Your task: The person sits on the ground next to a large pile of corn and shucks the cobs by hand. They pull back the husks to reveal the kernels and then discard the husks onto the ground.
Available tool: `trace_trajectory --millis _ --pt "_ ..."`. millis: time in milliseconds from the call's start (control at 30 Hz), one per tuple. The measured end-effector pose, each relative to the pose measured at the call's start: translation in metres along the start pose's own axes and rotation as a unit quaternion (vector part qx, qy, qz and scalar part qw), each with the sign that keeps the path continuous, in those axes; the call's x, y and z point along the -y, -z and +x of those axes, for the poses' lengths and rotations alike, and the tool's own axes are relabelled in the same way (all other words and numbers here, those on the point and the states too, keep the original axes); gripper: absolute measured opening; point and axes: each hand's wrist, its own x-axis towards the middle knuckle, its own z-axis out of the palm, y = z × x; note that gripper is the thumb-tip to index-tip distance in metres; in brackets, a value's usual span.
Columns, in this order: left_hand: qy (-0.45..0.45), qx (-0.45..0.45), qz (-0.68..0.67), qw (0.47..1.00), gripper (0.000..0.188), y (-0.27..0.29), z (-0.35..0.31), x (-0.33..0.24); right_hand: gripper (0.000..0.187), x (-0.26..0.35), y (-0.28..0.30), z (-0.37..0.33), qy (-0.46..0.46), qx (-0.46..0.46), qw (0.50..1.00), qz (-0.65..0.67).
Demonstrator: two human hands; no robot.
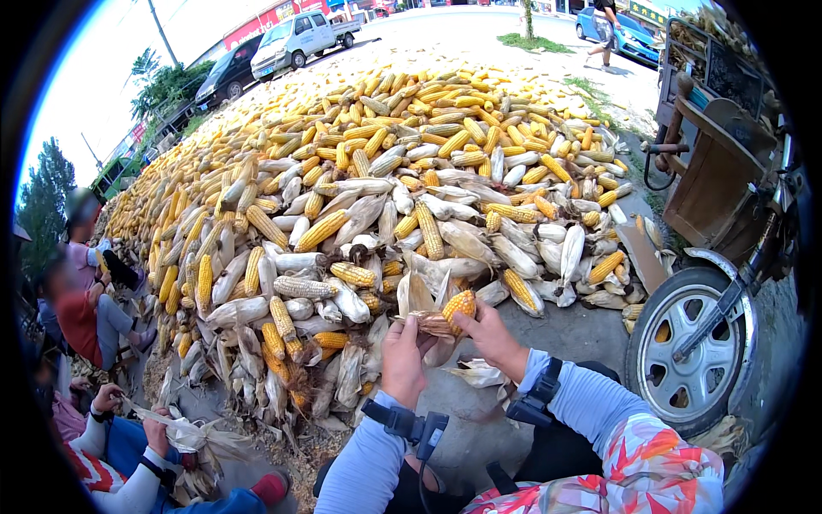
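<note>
Before me, at the near edge of a big corn pile, my hands share one partly husked ear of corn. My right hand is closed around its bare yellow kernels, thumb on top. Dry, pale husk peels back from the ear toward the left. My left hand pinches that husk, its fingers partly hidden behind the leaves. Husked yellow ears and ears still in their husks lie mixed on the pile just beyond my hands.
Close on my right stands a three-wheeled cart's front wheel with its wooden body. At lower left a co-worker's hands hold a husk; others sit farther along the left. Parked vehicles and a walking person are beyond the pile.
</note>
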Motion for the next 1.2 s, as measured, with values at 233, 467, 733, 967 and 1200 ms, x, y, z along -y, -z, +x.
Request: trace_trajectory --millis 233,467,733,967,1200 --pt "-0.049 -0.096 -0.012 0.994 0.019 0.024 0.011 -0.012 0.041 0.023 0.038 0.021 -0.057 -0.113 0.983 0.136" --pt "-0.076 -0.111 -0.025 0.991 0.019 0.029 0.014 -0.022 0.048 0.041 0.052 0.027 -0.007 -0.158 0.966 0.203" --pt "-0.066 -0.173 -0.021 0.982 0.018 0.065 0.026 -0.036 0.045 0.060 0.086 0.040 0.016 -0.224 0.927 0.300" --pt "-0.005 -0.148 0.068 0.987 0.021 0.082 0.031 -0.014 0.045 0.037 0.095 0.042 0.045 -0.257 0.953 0.155" --pt "-0.199 -0.127 0.361 0.902 0.049 0.063 0.024 0.000 0.030 0.035 0.075 0.038 0.145 -0.241 0.959 -0.017"
